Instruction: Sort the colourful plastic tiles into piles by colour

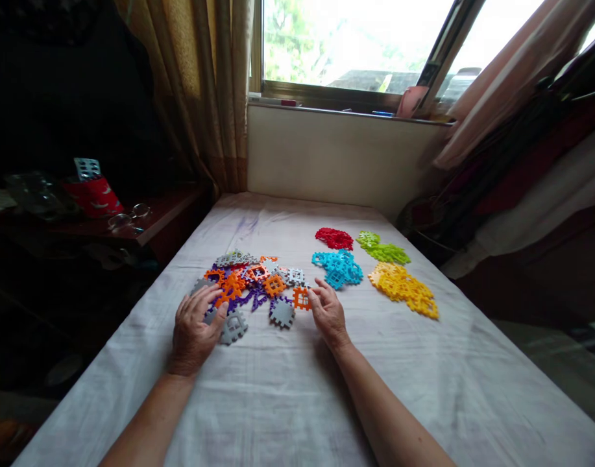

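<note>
A mixed pile of notched plastic building tiles lies in front of me, with orange tiles [274, 285], purple tiles [259, 297] and grey tiles [233, 327]. My left hand [194, 327] rests at the pile's left edge with thumb and fingers apart, partly covering grey and orange tiles there. On the pile's right side, my right hand [329, 315] has its thumb and fingers at the edge of an orange window tile [302, 298], which it grips. Just left of that piece is a flat grey square tile [282, 313].
Sorted heaps lie to the right: red tiles [334, 238], blue tiles [338, 268], green tiles [383, 248] and yellow tiles [404, 290]. A pale cloth [287, 395] covers the bed-like surface. At left, a dark side table holds eyeglasses [129, 219] and a red container [93, 196].
</note>
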Demonstrator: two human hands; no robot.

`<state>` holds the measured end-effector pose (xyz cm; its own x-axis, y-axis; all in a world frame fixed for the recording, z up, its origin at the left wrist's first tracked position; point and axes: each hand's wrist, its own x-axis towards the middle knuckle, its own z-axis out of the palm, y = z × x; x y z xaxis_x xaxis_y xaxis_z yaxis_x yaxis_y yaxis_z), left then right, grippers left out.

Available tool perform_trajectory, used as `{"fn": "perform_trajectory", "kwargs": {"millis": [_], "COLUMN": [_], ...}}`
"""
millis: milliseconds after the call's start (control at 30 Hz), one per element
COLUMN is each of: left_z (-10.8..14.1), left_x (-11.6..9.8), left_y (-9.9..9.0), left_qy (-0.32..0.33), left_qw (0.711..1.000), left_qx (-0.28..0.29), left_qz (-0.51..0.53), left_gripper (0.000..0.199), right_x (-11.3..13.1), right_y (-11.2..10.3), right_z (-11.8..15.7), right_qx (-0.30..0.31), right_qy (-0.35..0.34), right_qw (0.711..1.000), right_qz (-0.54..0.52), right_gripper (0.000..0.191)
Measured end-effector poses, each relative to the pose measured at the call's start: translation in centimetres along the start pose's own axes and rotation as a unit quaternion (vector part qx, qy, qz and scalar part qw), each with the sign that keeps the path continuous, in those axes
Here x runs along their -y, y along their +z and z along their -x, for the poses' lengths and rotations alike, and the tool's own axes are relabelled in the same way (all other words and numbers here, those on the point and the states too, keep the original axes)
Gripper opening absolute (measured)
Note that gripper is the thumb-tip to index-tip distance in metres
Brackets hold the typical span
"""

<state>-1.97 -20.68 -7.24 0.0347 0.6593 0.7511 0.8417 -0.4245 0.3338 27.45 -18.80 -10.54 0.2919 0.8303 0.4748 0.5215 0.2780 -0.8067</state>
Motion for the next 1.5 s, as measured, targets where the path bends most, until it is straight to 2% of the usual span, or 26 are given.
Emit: {"fn": "perform_trajectory", "kwargs": {"millis": [100, 200, 333, 467, 733, 1067, 1267, 1400, 1500], "left_z": [-0.5, -0.4, 0.3, 0.4, -0.1, -0.7, -1.3, -3.9, -6.4], "left_x": [1.4, 3.2, 4.4, 4.0, 2.7, 1.9, 1.5, 2.9, 5.0], "left_y": [-0.4, -0.2, 1.0, 1.8, 1.2, 0.6, -0.2, 0.0, 0.9], "left_qy": [-0.023, -0.063, -0.132, -0.151, -0.131, -0.134, -0.212, -0.246, -0.256], "left_qw": [0.999, 0.997, 0.991, 0.987, 0.985, 0.984, 0.970, 0.957, 0.954], "left_qx": [-0.030, -0.035, 0.001, 0.035, 0.058, 0.046, 0.067, 0.083, 0.040], "left_qz": [-0.002, -0.009, 0.013, 0.051, 0.093, 0.103, 0.097, 0.133, 0.152], "left_gripper": [0.021, 0.023, 0.029, 0.032, 0.037, 0.037, 0.040, 0.049, 0.053], "right_x": [-0.1, 0.0, 0.8, 2.0, 2.7, 3.0, 2.8, 2.2, 1.5], "right_y": [1.1, 2.8, 5.0, 5.9, 5.6, 5.4, 4.8, 4.2, 4.2], "right_z": [-2.1, -3.5, -3.1, -2.1, -2.0, -1.8, -1.9, -4.1, -7.5], "right_qx": [0.001, -0.003, -0.003, 0.028, 0.032, 0.032, -0.021, -0.005, 0.046], "right_qy": [0.008, 0.054, 0.065, 0.054, 0.091, 0.081, 0.041, 0.066, 0.080], "right_qw": [1.000, 0.998, 0.995, 0.992, 0.982, 0.983, 0.992, 0.994, 0.994], "right_qz": [-0.013, -0.044, -0.077, -0.110, -0.165, -0.163, -0.121, -0.089, -0.051], "right_gripper": [0.033, 0.036, 0.035, 0.034, 0.033, 0.033, 0.035, 0.040, 0.039]}}
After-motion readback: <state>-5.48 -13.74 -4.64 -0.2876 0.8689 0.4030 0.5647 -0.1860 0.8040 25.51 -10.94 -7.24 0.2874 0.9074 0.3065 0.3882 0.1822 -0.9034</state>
